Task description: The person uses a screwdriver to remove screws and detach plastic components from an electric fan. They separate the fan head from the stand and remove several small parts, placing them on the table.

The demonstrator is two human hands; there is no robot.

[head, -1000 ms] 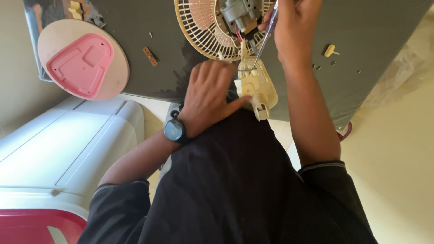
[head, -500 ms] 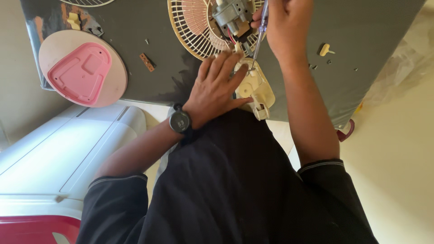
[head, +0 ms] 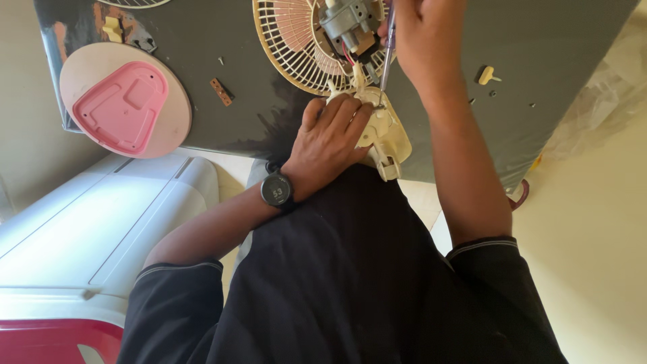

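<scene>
A cream plastic fan neck housing (head: 389, 138) lies at the near edge of a dark grey table (head: 559, 61). My left hand (head: 330, 145), with a black wristwatch (head: 277, 191), presses down on the housing and grips it. My right hand (head: 421, 37) holds a thin screwdriver (head: 387, 50) upright, its tip touching the top of the housing. Just beyond, a grey fan motor (head: 349, 19) with coloured wires sits on a cream and pink round fan grille (head: 296, 50).
A round cream base with a pink plate (head: 121, 101) rests at the table's left end. A small brown strip (head: 221, 92), a cream knob (head: 486, 74) and tiny screws lie on the table. A white appliance (head: 87, 229) stands at lower left.
The view has shifted slightly. My left hand has settled more firmly over the housing, and the screwdriver stays on it with my right hand a little higher.
</scene>
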